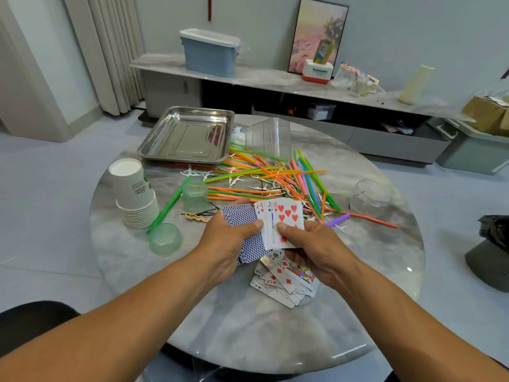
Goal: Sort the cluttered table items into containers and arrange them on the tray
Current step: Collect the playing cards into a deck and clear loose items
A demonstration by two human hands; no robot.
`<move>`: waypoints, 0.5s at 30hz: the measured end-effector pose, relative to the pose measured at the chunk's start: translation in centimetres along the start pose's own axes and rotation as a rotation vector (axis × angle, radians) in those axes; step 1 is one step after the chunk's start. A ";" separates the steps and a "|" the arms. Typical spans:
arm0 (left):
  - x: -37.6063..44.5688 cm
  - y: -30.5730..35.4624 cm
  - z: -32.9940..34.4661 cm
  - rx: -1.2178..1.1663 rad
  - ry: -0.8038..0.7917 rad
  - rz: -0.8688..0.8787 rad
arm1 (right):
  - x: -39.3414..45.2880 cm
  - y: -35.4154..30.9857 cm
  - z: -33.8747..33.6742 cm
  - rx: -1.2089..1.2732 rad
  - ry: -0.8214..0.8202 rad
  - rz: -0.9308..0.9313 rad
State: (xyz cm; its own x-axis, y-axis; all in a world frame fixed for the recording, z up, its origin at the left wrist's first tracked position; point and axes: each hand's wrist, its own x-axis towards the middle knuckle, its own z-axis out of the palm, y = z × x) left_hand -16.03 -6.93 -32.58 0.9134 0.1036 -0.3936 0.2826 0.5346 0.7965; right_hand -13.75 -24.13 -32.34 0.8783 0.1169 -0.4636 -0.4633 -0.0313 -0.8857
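Both hands meet over my round marble table (344,312): the left hand (228,238) grips a blue-backed stack of playing cards (249,238), while the right hand (311,244) pinches a face-up fan of cards (283,216) under its thumb. Loose cards (283,282) lie just beneath the right hand. Beyond the hands I see scattered drinking straws (275,177); far left of them sits the steel tray (190,133), with stacked paper cups (135,191) nearer left.
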 end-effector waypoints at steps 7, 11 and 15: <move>0.8 2.0 -1.1 -0.103 0.128 -0.118 | 1.0 -0.8 -3.8 -0.858 0.067 0.033; 0.4 1.7 -0.7 -0.030 0.093 -0.116 | 1.3 1.2 -2.9 -1.121 0.052 0.086; 0.3 1.2 -0.5 -0.009 0.064 -0.090 | 1.2 1.4 -1.8 -1.424 0.202 -0.022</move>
State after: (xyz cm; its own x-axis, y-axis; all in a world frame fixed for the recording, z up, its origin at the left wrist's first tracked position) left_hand -15.56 -5.85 -31.95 0.8638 0.1081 -0.4921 0.3598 0.5515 0.7526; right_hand -13.17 -25.84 -34.20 0.9409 -0.0063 -0.3387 -0.0459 -0.9930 -0.1092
